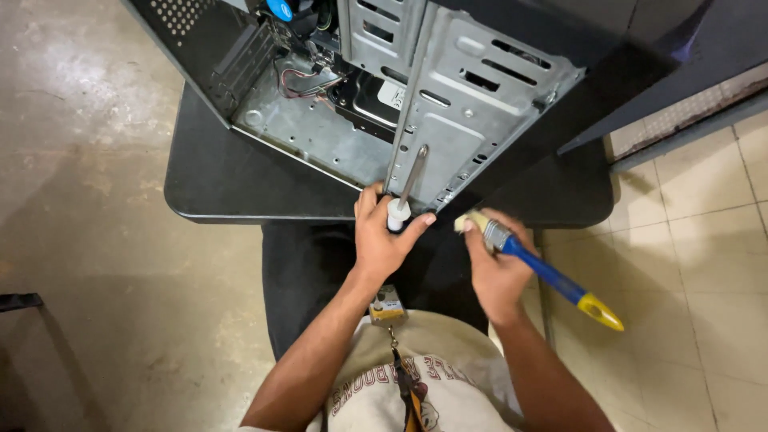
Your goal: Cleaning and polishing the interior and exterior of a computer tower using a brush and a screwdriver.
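Head view, looking straight down over the lap. Left hand closed around the white handle of a screwdriver, thumb on one side, fingers wrapped on the other; the metal shaft runs up and away from the knuckles, its tip resting against the grey drive-bay panel of an open computer case. Right hand closed on a paintbrush near the ferrule, pale bristles poking out past the thumb toward the left hand, blue handle with yellow end trailing back and outward past the wrist. Both hands sit close together, just below the lower edge of the case. Case lies on a small black table, side panel off, cables and a dark drive visible deeper in, beyond the left fingertips. Lanyard with a small tag hangs between the forearms. Step in hand, by my reading: driver set to a fastener on the bay panel, brush parked in the other hand. Cannot tell whether the tip is seated in a screw head. Next move likely calls for a steady axial push and a turn from the left wrist, brush kept clear of the shaft.
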